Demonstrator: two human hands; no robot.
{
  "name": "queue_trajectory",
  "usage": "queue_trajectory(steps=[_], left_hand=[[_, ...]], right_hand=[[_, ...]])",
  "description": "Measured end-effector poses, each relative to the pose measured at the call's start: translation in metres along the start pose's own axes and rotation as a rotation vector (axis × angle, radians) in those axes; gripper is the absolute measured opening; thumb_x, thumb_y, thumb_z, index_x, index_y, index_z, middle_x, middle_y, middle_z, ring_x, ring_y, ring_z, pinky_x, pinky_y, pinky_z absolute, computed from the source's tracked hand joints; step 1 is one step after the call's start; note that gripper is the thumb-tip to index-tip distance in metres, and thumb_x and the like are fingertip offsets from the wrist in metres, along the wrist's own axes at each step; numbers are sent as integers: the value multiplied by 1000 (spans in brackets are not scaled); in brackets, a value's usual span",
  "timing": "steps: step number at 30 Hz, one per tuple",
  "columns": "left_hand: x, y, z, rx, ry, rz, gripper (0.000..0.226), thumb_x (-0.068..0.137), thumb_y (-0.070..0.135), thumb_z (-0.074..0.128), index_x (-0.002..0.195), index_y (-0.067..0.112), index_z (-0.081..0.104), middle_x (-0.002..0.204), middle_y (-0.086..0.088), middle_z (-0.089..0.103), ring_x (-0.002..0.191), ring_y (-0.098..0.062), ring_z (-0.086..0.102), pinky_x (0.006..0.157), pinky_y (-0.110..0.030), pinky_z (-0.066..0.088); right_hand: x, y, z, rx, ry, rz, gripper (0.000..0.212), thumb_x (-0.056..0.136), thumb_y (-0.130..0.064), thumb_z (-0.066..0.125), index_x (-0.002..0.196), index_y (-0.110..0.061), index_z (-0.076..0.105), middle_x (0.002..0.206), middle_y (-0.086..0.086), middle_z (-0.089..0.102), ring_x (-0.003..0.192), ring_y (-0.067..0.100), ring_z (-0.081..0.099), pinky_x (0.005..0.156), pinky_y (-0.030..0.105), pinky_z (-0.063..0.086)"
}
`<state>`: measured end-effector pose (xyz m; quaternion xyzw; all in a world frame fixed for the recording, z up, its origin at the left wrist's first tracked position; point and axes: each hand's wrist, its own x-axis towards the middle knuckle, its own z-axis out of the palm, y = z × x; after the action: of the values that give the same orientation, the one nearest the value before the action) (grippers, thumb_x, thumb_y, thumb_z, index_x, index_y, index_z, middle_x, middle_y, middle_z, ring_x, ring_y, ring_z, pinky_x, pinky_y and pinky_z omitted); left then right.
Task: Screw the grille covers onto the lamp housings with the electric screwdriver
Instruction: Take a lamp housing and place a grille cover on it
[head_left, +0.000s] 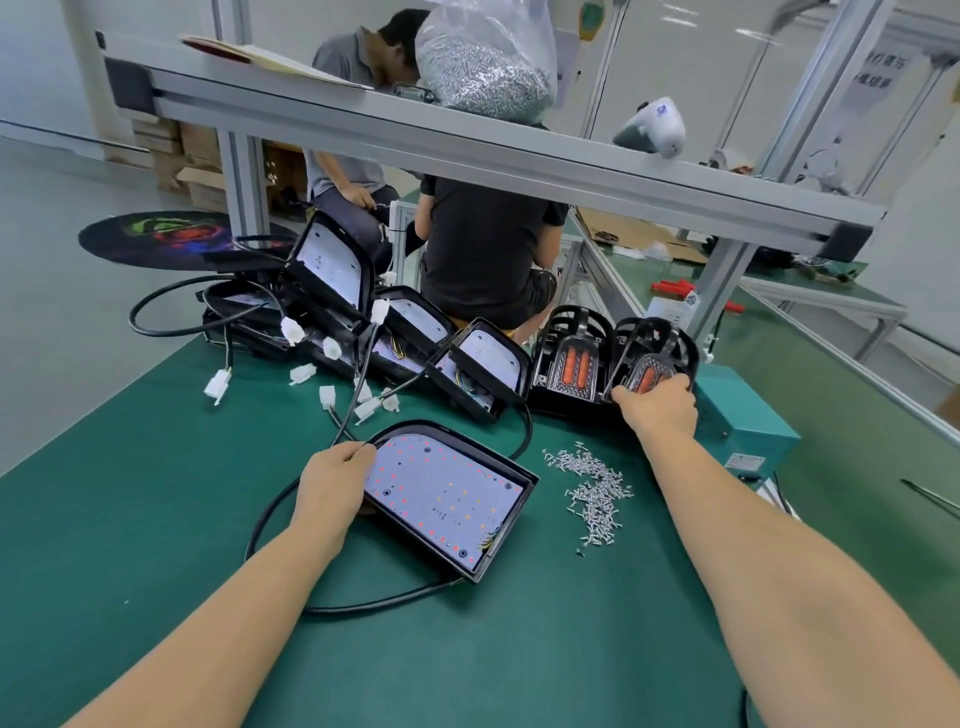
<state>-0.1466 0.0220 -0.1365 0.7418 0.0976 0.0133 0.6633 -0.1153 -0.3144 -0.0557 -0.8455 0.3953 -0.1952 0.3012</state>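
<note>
Nearest to me, my left hand (332, 480) grips the left edge of a lamp housing (447, 499) that lies flat on the green bench mat (156, 519), its white LED board facing up and its black cable (270, 519) looping round behind the wrist. Just right of the housing, a loose heap of small silver screws (595, 491) lies on the mat, apart from both hands.

Farther out, my right hand (657, 408) reaches to the right-hand grille cover (654, 358) of a pair standing upright; its fingers curl over the cover's lower edge, grasping it. The second grille cover (574, 358) stands just beside it on the left, its orange lens showing. A teal box (743, 410) sits just right of the hand.

Left of the covers, a row of further housings (415, 332) leans against one another, with white connectors (311, 371) scattered in front.

Beyond, an aluminium shelf (467, 140) crosses the view, bearing a clear bag of screws (483, 67). Behind it, two seated persons (483, 249) are at work.
</note>
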Motion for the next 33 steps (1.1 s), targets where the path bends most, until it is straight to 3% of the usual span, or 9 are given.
queue_trajectory(steps=[2, 5, 8, 11, 15, 18, 22, 29, 33], left_hand=[[2, 0, 1, -36, -10, -27, 23, 91, 15, 51, 79, -4, 61, 73, -11, 48, 68, -21, 43, 65, -32, 44], [4, 1, 2, -73, -25, -52, 20, 91, 13, 52, 83, -2, 63, 77, -11, 53, 71, -22, 47, 66, -33, 47], [4, 6, 4, -146, -56, -99, 15, 93, 14, 51, 84, 6, 59, 81, -11, 55, 73, -23, 50, 65, -31, 49], [6, 12, 6, -239, -87, -187, 14, 96, 18, 51, 87, 8, 57, 84, -10, 59, 74, -25, 55, 66, -31, 50], [5, 18, 7, -449, -184, -302, 20, 98, 19, 47, 97, 7, 63, 82, -6, 70, 73, -21, 64, 66, -34, 52], [-2, 23, 8, -547, -279, -311, 27, 99, 22, 45, 93, 8, 67, 74, -4, 73, 66, -20, 67, 64, -32, 57], [-9, 27, 7, -628, -313, -338, 32, 101, 28, 41, 113, 6, 61, 98, -9, 70, 89, -24, 62, 86, -39, 48], [-14, 27, 6, -597, -320, -335, 41, 100, 32, 44, 121, 0, 60, 118, -15, 65, 107, -28, 62, 86, -40, 50], [-14, 25, 3, -488, -362, -277, 37, 98, 26, 47, 119, 1, 61, 115, -16, 67, 94, -25, 66, 86, -39, 52]], right_hand=[[-5, 0, -7, 74, 73, -24, 85, 80, -39, 74, 144, -3, 31, 142, 22, 43, 130, 40, 41, 100, 47, 41], [-27, -3, -21, 148, 118, -206, 80, 79, -42, 71, 143, -11, 35, 134, 15, 49, 124, 35, 46, 97, 46, 43], [-71, -7, -31, 103, -88, -465, 78, 76, -45, 69, 142, -17, 40, 125, 5, 53, 114, 27, 52, 96, 43, 46], [-125, -8, -32, -52, -249, -715, 61, 65, -49, 64, 116, -19, 54, 104, 2, 57, 98, 26, 53, 83, 35, 46], [-177, -4, -17, -202, -483, -873, 84, 69, -47, 69, 143, -18, 42, 130, 1, 50, 121, 20, 43, 99, 31, 38], [-191, 3, -8, -249, -512, -915, 82, 74, -46, 68, 146, -19, 38, 136, -2, 47, 122, 17, 39, 101, 30, 37], [-191, 7, -11, -289, -491, -918, 81, 76, -45, 67, 147, -20, 37, 138, -4, 45, 123, 16, 38, 101, 26, 33], [-201, 5, -7, -313, -497, -933, 66, 74, -46, 66, 133, -21, 49, 128, -4, 50, 116, 17, 41, 96, 29, 39], [-201, 8, -3, -344, -491, -955, 66, 75, -45, 65, 133, -19, 47, 129, -4, 49, 114, 19, 40, 96, 31, 40]])
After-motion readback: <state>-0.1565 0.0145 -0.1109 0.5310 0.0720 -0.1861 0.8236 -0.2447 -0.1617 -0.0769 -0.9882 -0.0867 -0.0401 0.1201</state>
